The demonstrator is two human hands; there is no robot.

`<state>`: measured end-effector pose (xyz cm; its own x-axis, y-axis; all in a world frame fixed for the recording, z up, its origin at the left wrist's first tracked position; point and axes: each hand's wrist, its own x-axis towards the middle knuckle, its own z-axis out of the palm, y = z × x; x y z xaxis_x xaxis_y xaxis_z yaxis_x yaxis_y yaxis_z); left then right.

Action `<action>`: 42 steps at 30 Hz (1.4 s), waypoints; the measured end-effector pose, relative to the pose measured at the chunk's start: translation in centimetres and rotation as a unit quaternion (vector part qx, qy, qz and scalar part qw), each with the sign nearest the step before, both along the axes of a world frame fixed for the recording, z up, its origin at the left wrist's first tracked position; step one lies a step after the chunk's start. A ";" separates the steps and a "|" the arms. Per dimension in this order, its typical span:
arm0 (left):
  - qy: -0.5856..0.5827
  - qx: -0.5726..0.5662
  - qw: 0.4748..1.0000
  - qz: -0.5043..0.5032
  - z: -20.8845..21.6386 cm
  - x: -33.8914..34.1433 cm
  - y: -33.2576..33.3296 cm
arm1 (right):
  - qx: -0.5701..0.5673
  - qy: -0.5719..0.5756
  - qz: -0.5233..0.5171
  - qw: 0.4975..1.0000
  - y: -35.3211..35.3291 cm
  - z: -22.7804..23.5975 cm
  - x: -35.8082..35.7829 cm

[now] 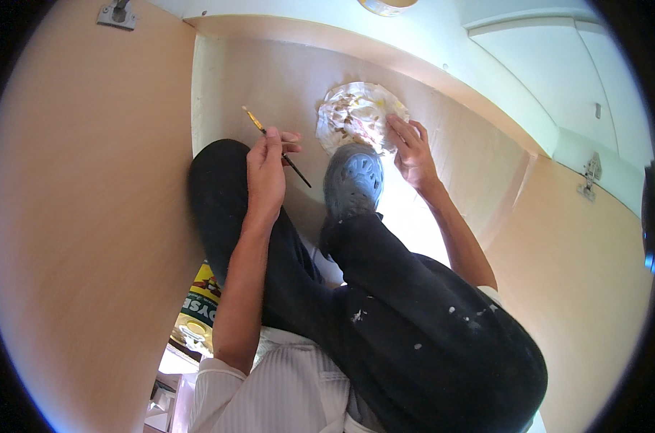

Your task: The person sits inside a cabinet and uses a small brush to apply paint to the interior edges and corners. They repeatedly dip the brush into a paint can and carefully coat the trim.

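My left hand (270, 162) is closed round a thin paintbrush (255, 124) with a dark handle and a yellowish upper part. The brush slants, its bristle end up and to the left, over the wooden cabinet floor. My right hand (414, 155) is at the right edge of a crumpled white rag or paper (353, 115), its curled fingers on that edge. Brown and yellow stains mark the crumpled piece. Just below it is my foot in a grey clog (356, 177), touching or nearly touching it. The right thumb's grip is partly hidden.
Wooden cabinet doors stand open at left (89, 216) and right (580, 289), with metal hinges (117, 16). A raised wooden edge (299, 32) runs along the far side. A tape-like ring (387, 6) lies at the top. A container with a yellow and green label (201, 299) stands lower left.
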<state>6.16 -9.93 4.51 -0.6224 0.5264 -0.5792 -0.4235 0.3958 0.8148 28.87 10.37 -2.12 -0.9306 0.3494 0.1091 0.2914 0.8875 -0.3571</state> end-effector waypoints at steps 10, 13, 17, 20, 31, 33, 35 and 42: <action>-0.024 0.026 0.999 0.026 -0.7 -0.4 -1.0 | -0.022 0.036 0.001 0.999 1.7 -0.7 1.6; -0.022 0.016 0.999 0.020 -0.5 -0.2 -1.0 | -0.023 0.044 -0.021 0.999 0.5 0.0 1.9; -0.012 0.011 1.000 0.011 -0.6 -0.5 -1.1 | -0.010 0.030 -0.021 0.999 -0.1 0.1 2.0; -0.008 0.011 1.000 0.015 -0.8 -0.2 -1.4 | -0.006 0.032 -0.043 0.999 -0.2 -0.1 1.8; -0.010 0.022 1.000 0.015 -0.6 -0.1 -1.0 | -0.122 -0.071 -0.092 0.986 2.0 1.2 -0.5; -0.005 0.016 1.000 0.011 -0.8 -0.1 -1.2 | -0.181 -0.090 -0.089 0.975 1.8 4.0 -3.1; 0.000 0.033 0.999 0.012 -1.1 0.0 -0.8 | -0.163 0.052 -0.005 0.985 2.3 7.1 -7.4; -0.001 0.017 0.999 0.043 -0.4 -0.4 0.3 | -0.107 0.117 0.200 0.967 7.6 11.8 -26.4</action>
